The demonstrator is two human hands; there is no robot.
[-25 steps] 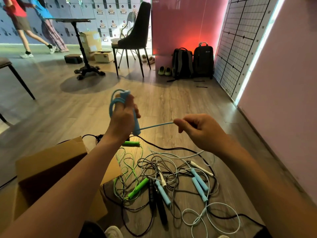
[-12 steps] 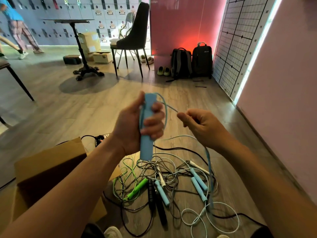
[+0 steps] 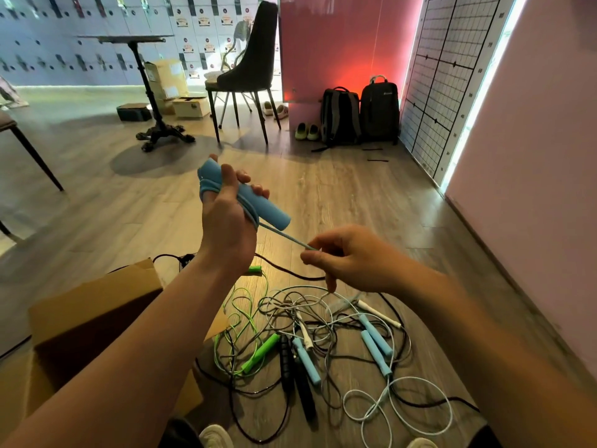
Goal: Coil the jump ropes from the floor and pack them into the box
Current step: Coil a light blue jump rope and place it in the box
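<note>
My left hand point(image 3: 227, 221) grips a light blue jump-rope handle point(image 3: 258, 205), tilted down to the right, with blue cord wound around the handle and my fingers. A taut stretch of the blue cord point(image 3: 284, 237) runs from the handle to my right hand point(image 3: 349, 260), which pinches it. Below on the floor lies a tangle of jump ropes point(image 3: 323, 344) with green point(image 3: 261, 352), black point(image 3: 287, 363), blue point(image 3: 376, 345) and white handles. An open cardboard box point(image 3: 84, 321) stands at the lower left under my left forearm.
A black power cable point(image 3: 284, 271) crosses the wooden floor behind the ropes. Farther back stand a dark chair point(image 3: 248, 72), a pedestal table point(image 3: 145, 88), small boxes and two backpacks point(image 3: 360, 114) against the red wall. A pink wall runs along the right.
My left hand has turned the handle from upright to slanting down-right. My right hand dropped lower and pulled the cord taut beneath the handle. A person walking at the far left has left the view.
</note>
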